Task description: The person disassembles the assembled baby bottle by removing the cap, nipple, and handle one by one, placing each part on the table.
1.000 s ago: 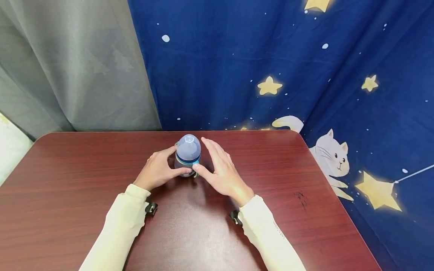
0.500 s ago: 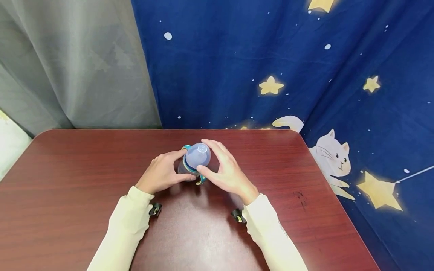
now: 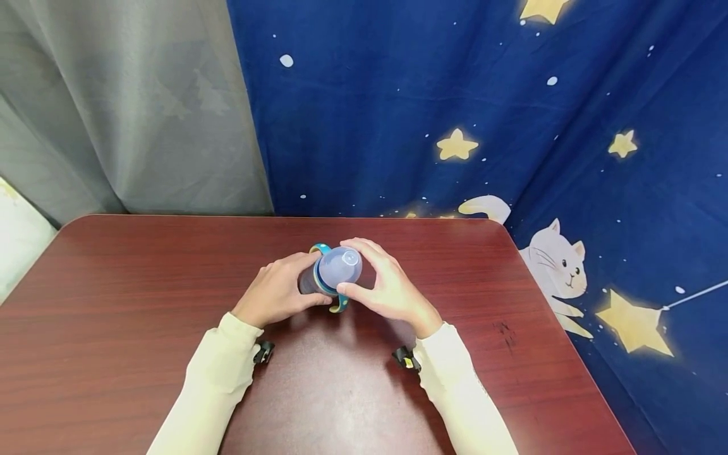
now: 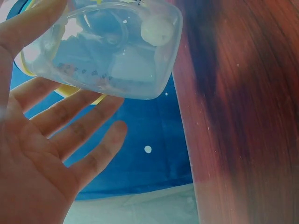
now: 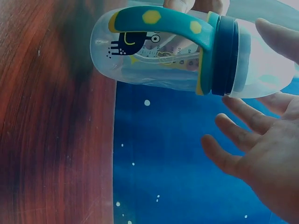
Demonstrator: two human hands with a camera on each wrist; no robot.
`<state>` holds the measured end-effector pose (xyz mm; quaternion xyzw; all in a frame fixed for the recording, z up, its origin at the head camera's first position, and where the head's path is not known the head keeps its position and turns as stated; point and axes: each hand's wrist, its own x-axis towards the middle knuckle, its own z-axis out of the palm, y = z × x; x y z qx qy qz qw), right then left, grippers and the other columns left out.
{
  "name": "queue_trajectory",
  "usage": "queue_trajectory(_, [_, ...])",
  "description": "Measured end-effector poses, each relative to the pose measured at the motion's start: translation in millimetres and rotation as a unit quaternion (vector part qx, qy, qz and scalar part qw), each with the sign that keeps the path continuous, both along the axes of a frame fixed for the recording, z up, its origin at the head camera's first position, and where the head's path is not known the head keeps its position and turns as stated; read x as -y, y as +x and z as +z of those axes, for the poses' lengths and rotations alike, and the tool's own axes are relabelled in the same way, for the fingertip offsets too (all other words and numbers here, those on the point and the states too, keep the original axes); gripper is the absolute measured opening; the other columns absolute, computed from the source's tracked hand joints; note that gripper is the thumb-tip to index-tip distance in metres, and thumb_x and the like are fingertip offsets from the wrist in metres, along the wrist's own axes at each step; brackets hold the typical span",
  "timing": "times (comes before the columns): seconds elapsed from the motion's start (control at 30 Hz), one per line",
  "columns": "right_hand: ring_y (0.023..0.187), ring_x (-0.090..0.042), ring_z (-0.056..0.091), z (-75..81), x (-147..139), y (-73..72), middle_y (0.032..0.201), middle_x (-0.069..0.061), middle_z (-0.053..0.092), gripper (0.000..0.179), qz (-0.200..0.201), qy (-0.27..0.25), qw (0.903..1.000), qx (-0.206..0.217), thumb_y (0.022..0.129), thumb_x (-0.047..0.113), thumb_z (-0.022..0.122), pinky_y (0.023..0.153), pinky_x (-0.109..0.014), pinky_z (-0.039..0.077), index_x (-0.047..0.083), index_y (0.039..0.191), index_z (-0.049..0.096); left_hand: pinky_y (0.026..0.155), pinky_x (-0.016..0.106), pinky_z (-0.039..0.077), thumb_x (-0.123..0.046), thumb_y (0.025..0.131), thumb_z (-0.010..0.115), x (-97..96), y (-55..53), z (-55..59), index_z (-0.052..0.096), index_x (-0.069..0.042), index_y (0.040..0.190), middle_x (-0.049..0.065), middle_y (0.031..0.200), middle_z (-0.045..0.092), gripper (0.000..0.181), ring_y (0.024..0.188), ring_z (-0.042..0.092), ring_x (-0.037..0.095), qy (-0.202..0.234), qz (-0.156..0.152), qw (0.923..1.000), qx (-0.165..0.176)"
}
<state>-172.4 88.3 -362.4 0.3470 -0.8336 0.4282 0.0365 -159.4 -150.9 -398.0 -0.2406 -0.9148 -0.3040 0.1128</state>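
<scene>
A clear baby bottle (image 5: 163,70) with teal, yellow-spotted handles (image 5: 159,22) is tilted, its domed translucent cap (image 3: 341,265) pointing right. My left hand (image 3: 275,287) grips the bottle's body between thumb and fingers. In the left wrist view, the clear body (image 4: 112,56) shows a whitish round piece inside near its base, and the lower fingers are spread beneath it. My right hand (image 3: 392,287) holds the cap, thumb on the near side and fingers on the far side. A dark blue collar (image 5: 224,56) lies between cap and body.
The reddish-brown wooden table (image 3: 136,284) lies under both hands, its far edge just behind the bottle. Beyond it hang a grey curtain (image 3: 153,114) and a dark blue star-printed curtain (image 3: 370,114). Small black wrist mounts (image 3: 263,352) show at both cuffs.
The bottle has tipped from near upright to leaning right, toward my right hand. Its handles have come into clearer sight. My right hand's fingers have come onto the cap.
</scene>
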Motion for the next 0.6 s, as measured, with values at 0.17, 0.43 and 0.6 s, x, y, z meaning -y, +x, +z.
queue_trajectory(0.17, [0.13,-0.01,0.046,-1.3,0.2,0.2,0.139,0.003,0.052,0.062,0.0,0.0,1.0,0.001,0.083,0.028,0.081,0.108,-0.037,0.037,0.016,0.138,0.055,0.069,0.039,0.05,-0.052,0.07,0.087,-0.4,1.8,-0.6,0.063,-0.024,0.123,-0.006,0.1,0.064,0.065,0.085,0.064,0.019,-0.003,0.006,1.0,0.003])
queue_trajectory(0.43, [0.126,-0.011,0.05,-2.7,1.0,-0.6,0.134,0.002,0.055,0.061,-0.015,-0.016,0.9995,-0.021,0.083,0.029,0.081,0.107,-0.036,0.039,0.012,0.135,0.057,0.065,0.038,0.048,-0.054,0.069,0.086,-1.2,3.6,0.0,0.063,-0.025,0.122,-0.006,0.097,0.063,0.064,0.081,0.063,0.019,-0.001,0.012,0.9999,-0.003])
queue_trajectory(0.6, [0.121,-0.011,0.053,0.7,-0.2,-0.8,0.13,0.004,0.058,0.061,-0.044,-0.046,0.9974,-0.033,0.082,0.031,0.082,0.106,-0.037,0.04,0.014,0.135,0.056,0.063,0.037,0.048,-0.057,0.07,0.084,-0.1,2.9,-0.9,0.062,-0.025,0.126,-0.005,0.098,0.064,0.068,0.079,0.061,0.016,-0.008,0.023,0.9997,-0.002])
